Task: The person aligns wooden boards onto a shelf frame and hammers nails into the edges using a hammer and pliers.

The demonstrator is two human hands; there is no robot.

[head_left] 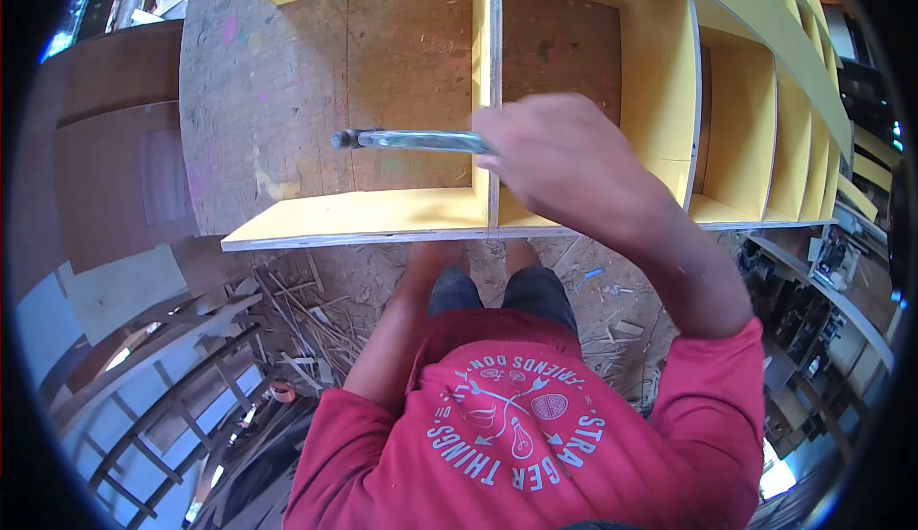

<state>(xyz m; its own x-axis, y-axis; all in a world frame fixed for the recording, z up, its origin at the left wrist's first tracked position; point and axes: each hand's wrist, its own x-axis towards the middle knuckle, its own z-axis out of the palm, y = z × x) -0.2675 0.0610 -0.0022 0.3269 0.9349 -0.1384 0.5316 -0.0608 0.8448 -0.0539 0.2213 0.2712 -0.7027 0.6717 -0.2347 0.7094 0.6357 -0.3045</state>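
Note:
My right hand (559, 152) is closed around the handle of a hammer (421, 140). The hammer lies level over the open left section of a yellow shelf frame (354, 213), its metal head pointing left. Beside the hand stands an upright yellow divider (488, 62), partly covered by my fingers. My left arm reaches down to the frame's near edge, where my left hand (435, 254) is mostly hidden by the board; its fingers do not show.
The frame rests on a stained wooden tabletop (215, 81), with more yellow compartments (741, 129) to the right. Wood scraps (311, 315) litter the floor. A slatted rack (177, 415) stands at lower left, and cluttered shelving (813, 339) at right.

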